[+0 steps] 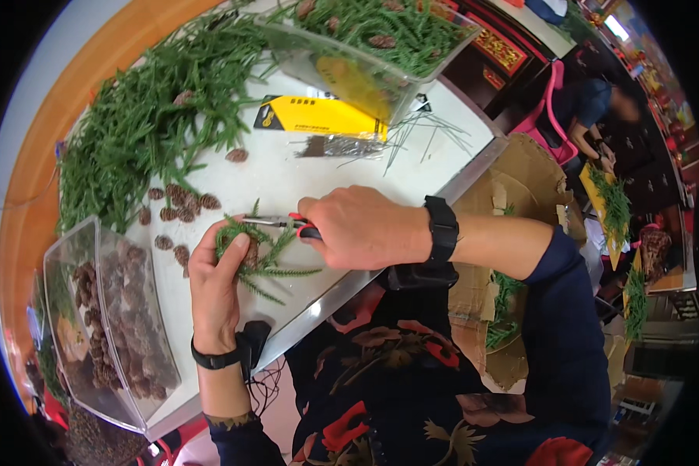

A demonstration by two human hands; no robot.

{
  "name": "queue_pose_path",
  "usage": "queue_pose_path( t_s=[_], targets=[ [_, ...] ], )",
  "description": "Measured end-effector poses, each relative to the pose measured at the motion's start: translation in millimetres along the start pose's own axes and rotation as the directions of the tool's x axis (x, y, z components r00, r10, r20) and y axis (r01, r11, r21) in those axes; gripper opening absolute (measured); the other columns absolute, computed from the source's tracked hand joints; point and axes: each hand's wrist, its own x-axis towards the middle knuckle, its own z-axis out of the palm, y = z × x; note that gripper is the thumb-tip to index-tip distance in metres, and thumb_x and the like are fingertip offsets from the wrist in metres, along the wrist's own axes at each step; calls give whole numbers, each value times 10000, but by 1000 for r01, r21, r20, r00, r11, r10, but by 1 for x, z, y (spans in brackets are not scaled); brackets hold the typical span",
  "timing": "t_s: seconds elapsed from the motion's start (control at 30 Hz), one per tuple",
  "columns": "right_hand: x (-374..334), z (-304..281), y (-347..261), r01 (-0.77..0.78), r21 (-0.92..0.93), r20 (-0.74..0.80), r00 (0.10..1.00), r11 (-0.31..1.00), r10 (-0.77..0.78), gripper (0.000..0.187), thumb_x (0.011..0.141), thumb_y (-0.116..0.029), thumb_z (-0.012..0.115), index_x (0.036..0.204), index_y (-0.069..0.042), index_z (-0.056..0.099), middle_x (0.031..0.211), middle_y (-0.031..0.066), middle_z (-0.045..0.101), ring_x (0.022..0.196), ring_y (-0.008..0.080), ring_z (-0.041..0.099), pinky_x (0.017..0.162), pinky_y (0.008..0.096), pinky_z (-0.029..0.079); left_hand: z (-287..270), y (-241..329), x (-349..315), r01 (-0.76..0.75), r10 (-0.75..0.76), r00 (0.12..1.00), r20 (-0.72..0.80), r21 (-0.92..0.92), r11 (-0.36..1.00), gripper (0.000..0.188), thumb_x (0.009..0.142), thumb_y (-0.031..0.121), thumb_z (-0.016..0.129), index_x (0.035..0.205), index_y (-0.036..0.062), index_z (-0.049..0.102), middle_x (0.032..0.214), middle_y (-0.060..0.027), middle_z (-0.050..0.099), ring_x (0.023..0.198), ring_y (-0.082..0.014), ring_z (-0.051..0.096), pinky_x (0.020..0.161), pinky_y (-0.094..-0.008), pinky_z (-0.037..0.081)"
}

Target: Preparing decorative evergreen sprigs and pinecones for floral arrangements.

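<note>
1. Nearest me, my left hand (pixel 213 283) is closed around a bundle of green needle sprigs (pixel 260 252) with a small cone among them, held just above the white table (pixel 287 175).
2. My right hand (pixel 361 227) is wrapped tight on red-handled pliers (pixel 276 222), whose tip meets the top of the bundle. I cannot tell how far apart the tool's jaws stand.
3. Risk: I judge the tool tip lies very near my left fingertips; a slip there could nip them. A loose hold could let the sprigs fan out and drop.
4. Left of the hands, one clear plastic bin (pixel 105 311) holds many brown cones, too many to count.
5. Beyond, about ten loose pine cones (pixel 182 203) lie on the table beside one large heap of green sprigs (pixel 144 116).
6. Farther off: one yellow package (pixel 314 116), a scatter of thin wires (pixel 419 136), and a second clear bin of greenery (pixel 380 39).
7. At far right, another person (pixel 598 109) sits at separate work.
</note>
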Motion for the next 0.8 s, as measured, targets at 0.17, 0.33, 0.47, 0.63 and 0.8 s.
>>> queue_pose_path(
  t_s=[0.17,0.33,0.47,0.63,0.8],
  targets=[
    [-9,-26,-4,-50,1,-1,999,999,50,232,841,-194,572,889,33,559,700,223,609,671,402,600,622,468,457,7,6,-5,-176,176,984,9,0,984,403,894,219,609,1215,-10,525,1012,-56,615,911,-114,556,846,-266,426],
    [-11,-85,9,-196,96,-194,958,976,212,299,872,-281,582,969,1,598,698,158,599,613,276,575,604,362,458,14,10,-6,-301,306,946,-111,58,952,568,867,378,622,1270,5,478,1046,-69,607,956,-139,543,852,-278,403],
    [5,-141,35,-263,154,-412,859,952,304,285,888,-312,574,908,-28,591,672,18,547,580,135,504,526,295,418,12,11,-10,-332,332,942,-54,0,943,581,858,398,628,1264,10,478,1033,-75,602,903,-137,545,789,-259,404],
    [-3,-197,62,-249,455,-485,736,855,473,222,889,-299,571,838,-83,558,649,-41,481,522,66,431,405,235,302,5,14,-16,-404,406,913,34,-42,914,543,863,369,626,1249,12,490,1000,-73,595,806,-130,532,722,-245,399],
    [-24,-212,115,-555,308,-380,673,773,635,234,883,-305,566,827,-78,548,663,18,531,511,121,472,421,290,349,0,29,-32,-631,629,767,126,-32,775,452,867,324,614,1173,4,523,938,-82,590,762,-149,528,683,-249,414]
  ],
)
